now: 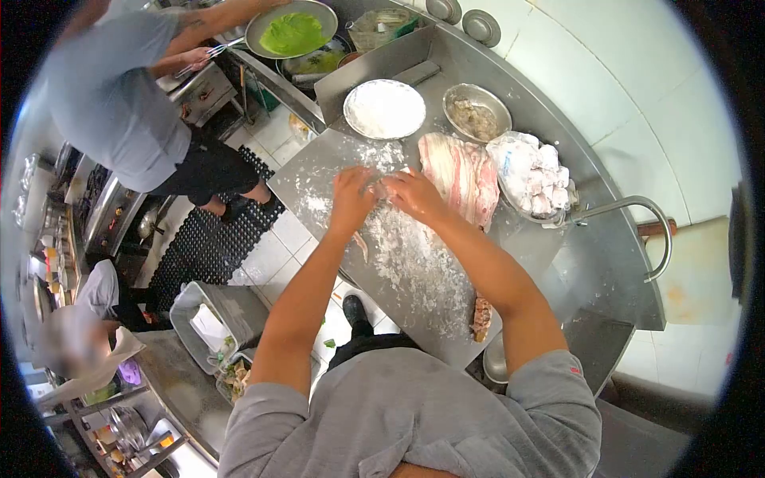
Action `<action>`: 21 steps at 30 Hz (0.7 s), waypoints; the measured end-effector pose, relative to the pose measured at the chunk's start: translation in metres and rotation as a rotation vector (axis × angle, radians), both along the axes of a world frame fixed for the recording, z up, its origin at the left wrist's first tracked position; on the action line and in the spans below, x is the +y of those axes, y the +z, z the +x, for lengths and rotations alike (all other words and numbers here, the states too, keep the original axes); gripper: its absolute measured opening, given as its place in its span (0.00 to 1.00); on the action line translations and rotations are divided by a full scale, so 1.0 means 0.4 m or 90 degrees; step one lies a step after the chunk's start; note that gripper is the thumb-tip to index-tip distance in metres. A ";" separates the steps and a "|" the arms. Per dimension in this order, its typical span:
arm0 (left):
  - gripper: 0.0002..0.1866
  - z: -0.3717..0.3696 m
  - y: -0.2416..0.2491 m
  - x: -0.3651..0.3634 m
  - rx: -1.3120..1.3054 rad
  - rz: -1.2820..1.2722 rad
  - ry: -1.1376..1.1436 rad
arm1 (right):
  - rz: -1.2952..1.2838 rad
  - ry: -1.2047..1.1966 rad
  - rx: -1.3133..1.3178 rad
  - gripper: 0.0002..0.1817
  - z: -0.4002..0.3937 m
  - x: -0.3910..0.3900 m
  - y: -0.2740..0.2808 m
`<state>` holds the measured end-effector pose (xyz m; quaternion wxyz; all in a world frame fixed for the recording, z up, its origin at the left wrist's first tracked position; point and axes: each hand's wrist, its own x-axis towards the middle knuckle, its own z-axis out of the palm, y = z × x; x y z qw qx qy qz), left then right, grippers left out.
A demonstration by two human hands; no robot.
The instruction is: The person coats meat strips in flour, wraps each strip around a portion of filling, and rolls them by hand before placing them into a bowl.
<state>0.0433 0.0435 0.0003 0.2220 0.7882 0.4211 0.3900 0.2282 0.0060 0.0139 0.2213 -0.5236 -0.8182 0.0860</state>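
My left hand (353, 195) and my right hand (414, 196) meet over the floured steel counter, fingers curled inward and close together. Whatever is between the fingertips is too small or hidden to make out. Just right of my right hand lie overlapping raw bacon strips (458, 171). A thin pale strip (361, 245) lies below my left hand. White flour (414, 255) is scattered across the counter (319, 171). Beyond my hands stands a bowl of flour (385, 109). Beside it, a metal bowl (507, 119) contains a pale, wet, greyish food.
Several flour-coated pieces (542, 179) are piled at the right, near a curved faucet (665, 239). A browned meat piece (481, 319) lies by my right forearm. At the left, another person (127, 95) holds a pan (253, 36) with green food. Grey bins (239, 307) stand below.
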 end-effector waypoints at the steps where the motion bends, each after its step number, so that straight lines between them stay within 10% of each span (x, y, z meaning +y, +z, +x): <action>1: 0.16 -0.002 0.005 -0.019 -0.040 -0.046 0.044 | -0.015 -0.001 0.012 0.20 0.003 0.014 0.010; 6: 0.14 0.005 0.038 -0.077 -0.325 -0.319 0.137 | -0.337 -0.151 0.217 0.19 0.012 0.074 0.086; 11: 0.20 0.080 0.051 -0.095 -0.851 -0.643 0.104 | -0.655 -0.189 0.822 0.22 -0.002 0.040 0.057; 15: 0.23 0.093 0.069 -0.109 -1.003 -0.751 -0.003 | -0.554 -0.280 0.582 0.15 -0.080 -0.035 0.131; 18: 0.24 0.088 0.060 -0.107 -1.036 -0.786 0.032 | -0.139 -0.190 0.304 0.16 -0.072 -0.058 0.081; 21: 0.24 0.084 0.101 -0.126 -1.018 -0.824 0.006 | -0.099 -0.251 0.371 0.17 -0.051 -0.093 0.096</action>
